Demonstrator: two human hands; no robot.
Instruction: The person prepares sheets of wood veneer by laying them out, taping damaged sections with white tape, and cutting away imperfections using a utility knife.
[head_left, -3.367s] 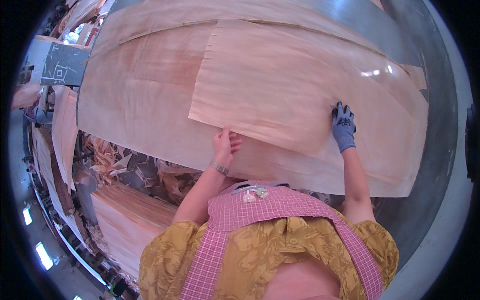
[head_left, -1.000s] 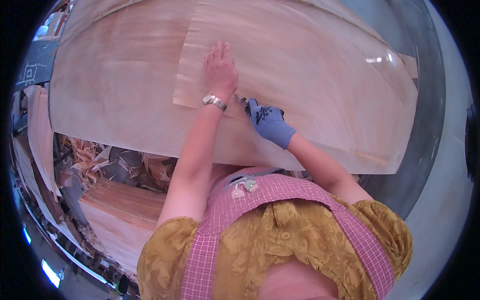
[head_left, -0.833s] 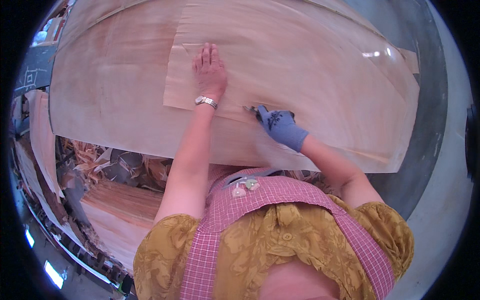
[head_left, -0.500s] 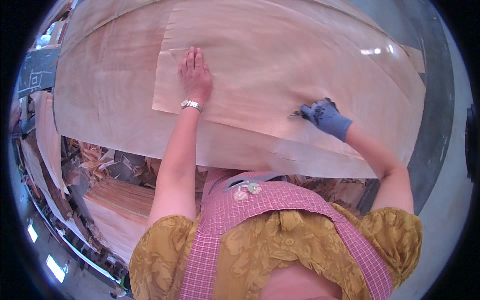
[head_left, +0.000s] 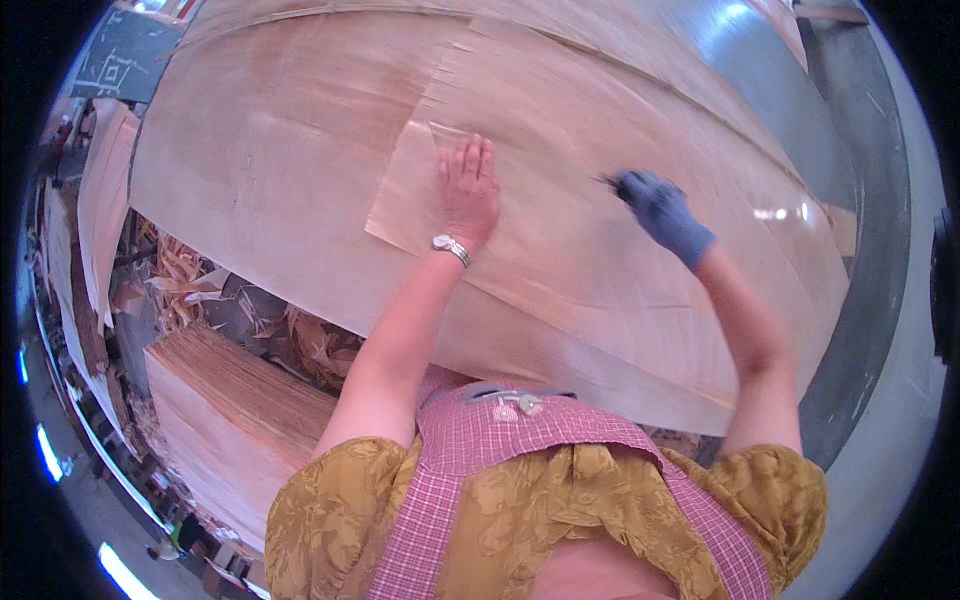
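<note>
A thin pale-brown veneer sheet (head_left: 560, 220) lies over a larger veneer sheet (head_left: 260, 180) on the worktop. My bare left hand (head_left: 470, 195), with a metal watch (head_left: 452, 248) at the wrist, rests flat near the upper sheet's left edge, fingers stretched out. To its right, my right hand (head_left: 662, 212) wears a blue-grey glove and is closed round a small dark tool (head_left: 620, 186) with a thin pointed tip. The tip points left over the upper sheet; whether it touches the wood I cannot tell.
Below the worktop at the left stands a stack of veneer (head_left: 240, 385), with torn wood scraps (head_left: 185, 275) beside it. Another sheet (head_left: 105, 200) hangs at the far left. A dark band (head_left: 870, 290) curves along the right side. A long strip (head_left: 640, 70) crosses the far side.
The view has turned, shifting the worktop. My right hand has moved farther away and closer to my left hand, still holding the tool. My left hand stays flat near the sheet's edge.
</note>
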